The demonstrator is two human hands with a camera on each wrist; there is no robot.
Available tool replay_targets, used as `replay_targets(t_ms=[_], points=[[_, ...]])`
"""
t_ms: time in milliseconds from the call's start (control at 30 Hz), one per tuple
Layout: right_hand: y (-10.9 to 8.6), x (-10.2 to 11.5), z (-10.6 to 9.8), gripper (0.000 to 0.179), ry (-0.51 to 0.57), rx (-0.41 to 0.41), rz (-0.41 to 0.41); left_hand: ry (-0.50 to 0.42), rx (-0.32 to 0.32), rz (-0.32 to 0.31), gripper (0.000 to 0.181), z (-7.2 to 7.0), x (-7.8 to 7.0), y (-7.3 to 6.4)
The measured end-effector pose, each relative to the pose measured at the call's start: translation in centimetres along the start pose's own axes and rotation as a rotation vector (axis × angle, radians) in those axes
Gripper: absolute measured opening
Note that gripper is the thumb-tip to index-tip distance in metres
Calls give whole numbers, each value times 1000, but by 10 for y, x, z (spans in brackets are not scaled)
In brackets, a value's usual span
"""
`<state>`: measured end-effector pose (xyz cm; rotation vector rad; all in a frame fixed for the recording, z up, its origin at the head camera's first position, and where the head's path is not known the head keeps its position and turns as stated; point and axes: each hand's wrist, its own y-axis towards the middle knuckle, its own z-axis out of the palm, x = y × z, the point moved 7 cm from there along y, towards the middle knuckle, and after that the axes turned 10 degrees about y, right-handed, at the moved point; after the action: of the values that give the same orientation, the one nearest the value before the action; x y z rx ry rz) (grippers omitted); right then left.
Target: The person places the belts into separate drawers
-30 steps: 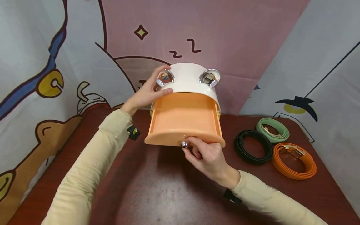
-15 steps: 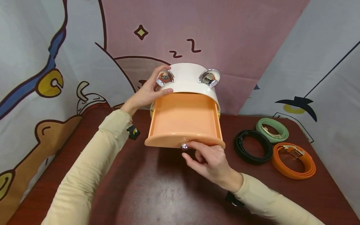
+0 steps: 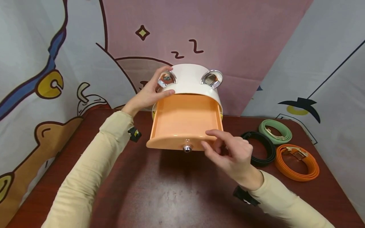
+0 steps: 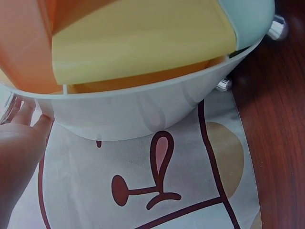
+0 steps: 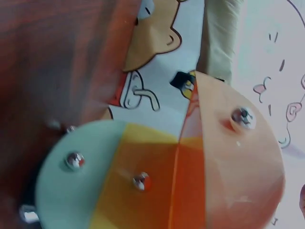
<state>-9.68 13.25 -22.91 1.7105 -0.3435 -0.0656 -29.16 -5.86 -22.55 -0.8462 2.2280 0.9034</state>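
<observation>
A rounded white drawer cabinet [image 3: 189,76] stands at the back of the table, with two shiny silver ear-shaped pieces on top. My left hand [image 3: 148,93] grips its upper left corner, thumb on the front rim and fingers around the left silver piece. The top peach drawer [image 3: 185,117] is pulled well out, and its silver knob [image 3: 187,148] shows uncovered. Near the right end of the drawer front, my right hand [image 3: 232,155] holds nothing, its thumb and index finger apart. Below, the yellow drawer [image 5: 119,186] and mint-green drawer [image 5: 86,167] are pushed in.
To the right lie three coiled belts: a black belt [image 3: 269,148], a green belt [image 3: 288,131] and an orange belt [image 3: 312,167]. The dark red table [image 3: 171,196] meets a cartoon-printed cloth [image 3: 236,38] behind the cabinet.
My right hand has let go of the silver knob and moved right along the drawer front. The left hand and cabinet have stayed in place.
</observation>
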Motion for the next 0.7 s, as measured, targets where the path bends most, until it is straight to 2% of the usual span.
replay_targets(t_ms=[233,400,500,567,700], points=[[13,-17,-16,38,-27,23,105,4,6,6,66,-1,0,0],[21,-37,-23,40,36,131,207,7,16,15,67,-1,-2,0],[21,-50,-27,41,67,208,273,23,31,-6,69,-3,-1,-1],[20,-59,-30,38,78,244,313,33,41,-19,71,-4,-1,-2],[17,-76,-37,19,90,285,402,45,53,-31,72,-6,-1,-2]])
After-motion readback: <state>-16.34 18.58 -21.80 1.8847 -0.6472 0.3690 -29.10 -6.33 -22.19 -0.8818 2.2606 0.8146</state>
